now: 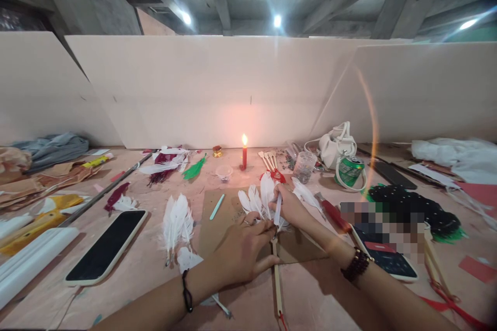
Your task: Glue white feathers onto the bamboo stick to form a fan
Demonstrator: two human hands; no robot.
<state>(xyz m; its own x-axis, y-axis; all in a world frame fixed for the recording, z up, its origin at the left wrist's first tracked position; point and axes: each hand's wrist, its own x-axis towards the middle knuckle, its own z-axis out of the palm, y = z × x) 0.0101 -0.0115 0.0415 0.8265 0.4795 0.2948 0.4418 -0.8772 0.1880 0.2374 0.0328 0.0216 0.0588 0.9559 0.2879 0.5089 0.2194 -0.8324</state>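
Observation:
A white feather fan with a slim wooden handle lies partly on a brown cardboard sheet. My left hand rests over the base of the feathers, fingers bent across it and the thumb against the handle, holding it down. Pinched in my right hand is a whitish flat stick, its lower end at the feather base. My fingers hide much of where feathers and handle meet. A pale teal stick lies on the cardboard, left of the fan.
Behind the cardboard a lit red candle stands upright. White feathers and a phone lie to the left. On the right are a plastic cup, a green can, a white bag and another phone.

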